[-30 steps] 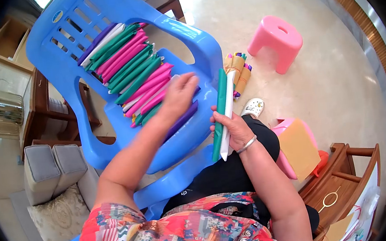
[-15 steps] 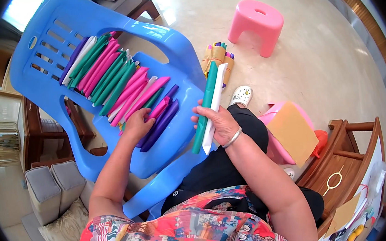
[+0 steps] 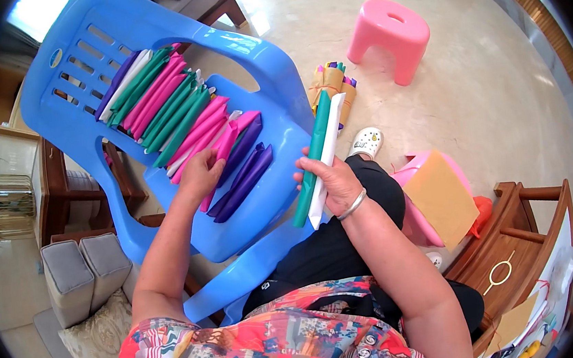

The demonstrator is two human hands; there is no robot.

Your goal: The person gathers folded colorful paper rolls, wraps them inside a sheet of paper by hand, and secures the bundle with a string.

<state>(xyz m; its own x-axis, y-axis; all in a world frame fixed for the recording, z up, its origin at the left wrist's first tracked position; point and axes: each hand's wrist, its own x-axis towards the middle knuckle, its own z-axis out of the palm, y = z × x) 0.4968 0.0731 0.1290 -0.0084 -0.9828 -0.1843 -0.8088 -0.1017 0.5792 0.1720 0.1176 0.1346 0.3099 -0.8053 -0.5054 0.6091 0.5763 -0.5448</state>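
Observation:
On the blue chair's seat [image 3: 282, 148] lies a row of slim wrapped rolls in green [image 3: 174, 124], pink, white and purple [image 3: 244, 183]. The hand at the end of the row is the one on the left arm of the view, my left hand [image 3: 200, 174]; its fingers are closed on a pink roll [image 3: 226, 142], lifted at a tilt over the others. My right hand [image 3: 332, 183], with a bangle at the wrist, holds a green roll [image 3: 314, 166] and a white roll [image 3: 330, 154] side by side, above my lap.
Brown-paper bundles [image 3: 328, 84] of rolls lie on the floor beyond my right hand. A pink stool [image 3: 393, 30] stands behind them. Brown paper [image 3: 440, 199] rests on another pink stool near my knee. A wooden piece of furniture [image 3: 491, 263] is at the right, a grey sofa [image 3: 68, 276] at the left.
My left hand has come down to the row and now grips a pink roll, raised from its earlier place. My right hand still holds the green and white rolls.

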